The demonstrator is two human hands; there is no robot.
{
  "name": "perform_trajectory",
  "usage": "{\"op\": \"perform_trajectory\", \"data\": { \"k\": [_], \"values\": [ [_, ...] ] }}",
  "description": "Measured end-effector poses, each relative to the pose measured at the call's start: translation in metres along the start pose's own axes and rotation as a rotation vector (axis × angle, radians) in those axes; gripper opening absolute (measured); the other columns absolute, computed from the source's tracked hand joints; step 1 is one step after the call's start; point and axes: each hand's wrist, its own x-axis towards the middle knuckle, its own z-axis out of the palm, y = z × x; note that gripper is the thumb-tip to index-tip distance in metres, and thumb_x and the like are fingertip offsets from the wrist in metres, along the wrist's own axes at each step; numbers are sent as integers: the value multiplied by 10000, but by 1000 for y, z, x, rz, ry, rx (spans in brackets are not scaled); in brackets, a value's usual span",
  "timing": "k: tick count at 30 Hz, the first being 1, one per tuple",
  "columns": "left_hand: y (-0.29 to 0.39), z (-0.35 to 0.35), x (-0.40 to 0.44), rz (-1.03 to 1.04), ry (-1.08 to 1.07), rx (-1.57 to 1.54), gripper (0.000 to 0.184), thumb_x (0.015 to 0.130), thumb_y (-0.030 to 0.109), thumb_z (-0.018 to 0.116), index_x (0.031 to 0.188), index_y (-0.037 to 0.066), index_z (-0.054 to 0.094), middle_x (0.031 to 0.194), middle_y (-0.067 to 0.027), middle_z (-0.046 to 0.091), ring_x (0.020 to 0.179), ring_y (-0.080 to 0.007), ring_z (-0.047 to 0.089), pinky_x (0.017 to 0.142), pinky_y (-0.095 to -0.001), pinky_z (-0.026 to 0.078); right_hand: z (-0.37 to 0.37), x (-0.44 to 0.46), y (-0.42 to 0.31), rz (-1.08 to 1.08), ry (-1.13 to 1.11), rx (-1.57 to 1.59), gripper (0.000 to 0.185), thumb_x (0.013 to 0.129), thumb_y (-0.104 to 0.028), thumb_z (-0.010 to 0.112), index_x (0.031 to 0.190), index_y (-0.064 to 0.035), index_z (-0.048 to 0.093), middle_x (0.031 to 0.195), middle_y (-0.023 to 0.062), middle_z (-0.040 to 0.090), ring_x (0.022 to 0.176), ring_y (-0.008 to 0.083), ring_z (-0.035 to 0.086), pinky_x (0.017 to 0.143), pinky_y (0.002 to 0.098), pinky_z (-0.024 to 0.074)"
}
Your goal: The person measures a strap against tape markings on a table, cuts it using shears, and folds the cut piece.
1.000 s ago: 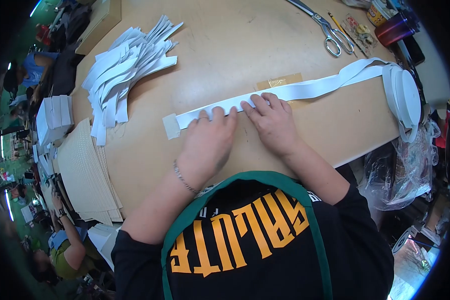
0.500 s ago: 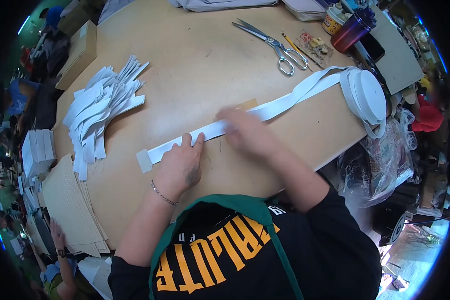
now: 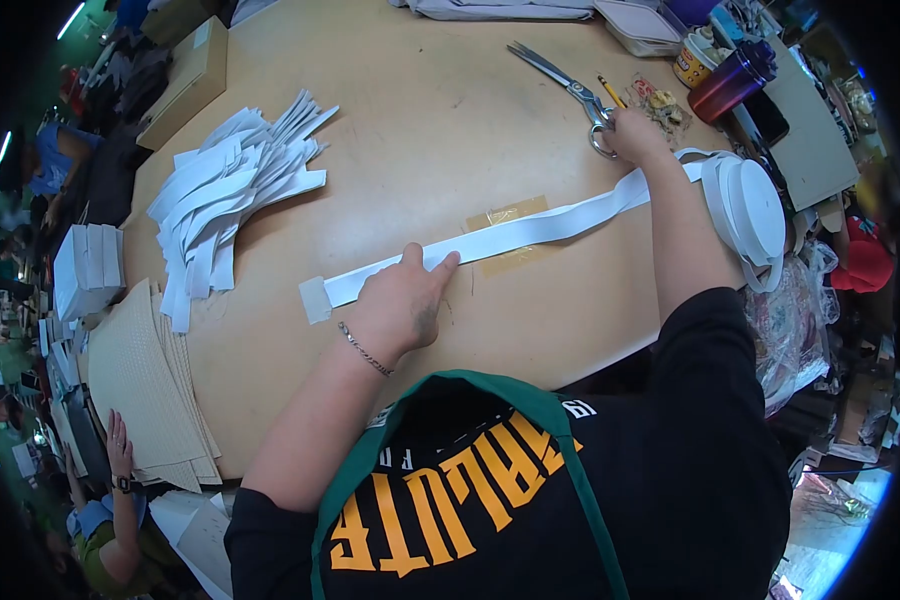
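A white elastic band (image 3: pixel 510 236) lies stretched across the table, its left end beside a piece of pale tape (image 3: pixel 315 300). My left hand (image 3: pixel 402 302) rests on the band with index and middle fingers spread, pressing it flat. At the upper right, my right hand (image 3: pixel 634 137) has its fingers closed at the handles of the metal scissors (image 3: pixel 567 80), which lie with blades pointing up and left; part of the handles is hidden by the hand. The band runs under my right forearm to a white roll (image 3: pixel 755 210).
A pile of cut white strips (image 3: pixel 232 190) lies at the left. Brown tape (image 3: pixel 510 212) is stuck on the table under the band. A pencil (image 3: pixel 610 92), a purple-red bottle (image 3: pixel 732 82) and a tub (image 3: pixel 692 62) stand near the scissors. Another person's hand (image 3: pixel 119 445) shows lower left.
My right hand has moved from the middle of the band up and right to the scissors' handles. My left hand stays on the band. The whole view has shifted slightly.
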Motion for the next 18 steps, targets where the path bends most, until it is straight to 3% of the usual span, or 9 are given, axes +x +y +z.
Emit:
{"op": "perform_trajectory", "data": {
  "k": [4,7,10,12,15,16,17,18],
  "values": [
    [-2,1,3,12,-14,5,701,695,94,600,1363,157,396,1128,-266,481,789,-358,630,730,-382,523,-5,11,-6,7,-75,-35,300,755,-227,626,941,7,654,964,201,653,893,323,637,799,405,505],
    [0,-6,2,5,-47,16,704,692,89,593,1365,158,398,1124,-262,482,805,-359,628,749,-384,519,-1,21,0,11,25,52,301,765,-252,635,906,12,652,871,184,664,789,308,647,730,391,507],
    [-1,-12,3,11,-85,-2,695,691,85,589,1359,150,406,1118,-258,482,823,-363,624,758,-385,518,-13,-7,1,56,81,388,306,772,-293,665,813,9,630,703,117,632,649,237,617,604,354,474],
    [-4,-11,5,24,-91,-13,682,698,85,582,1356,144,411,1114,-253,483,835,-363,620,774,-382,513,-19,-53,-3,-25,120,650,323,774,-317,689,708,-22,576,587,41,541,563,137,543,513,289,401],
    [-6,-9,7,38,-93,-20,666,709,87,572,1354,134,414,1107,-247,485,853,-360,614,798,-378,504,-24,-147,-12,-27,-54,957,292,784,-322,691,767,-66,552,579,-15,511,522,73,492,490,225,374],
    [-6,-10,7,43,-91,-19,661,712,87,569,1353,130,413,1104,-245,486,858,-358,612,806,-376,500,-10,-176,-2,-28,-187,965,288,788,-323,682,813,-73,541,637,-8,532,566,77,508,503,221,384],
    [-7,-10,7,53,-92,-18,658,715,89,566,1354,126,412,1103,-244,486,862,-356,610,809,-376,499,2,-215,-6,16,-216,1188,301,788,-329,681,863,-66,553,720,-3,549,629,77,519,542,225,399],
    [-8,-10,7,64,-94,-16,656,718,91,563,1355,122,410,1101,-243,487,865,-354,609,813,-376,497,4,-239,0,-46,-503,1042,368,787,-336,687,970,-41,565,798,-3,551,701,79,510,604,240,417]
  ]
}}
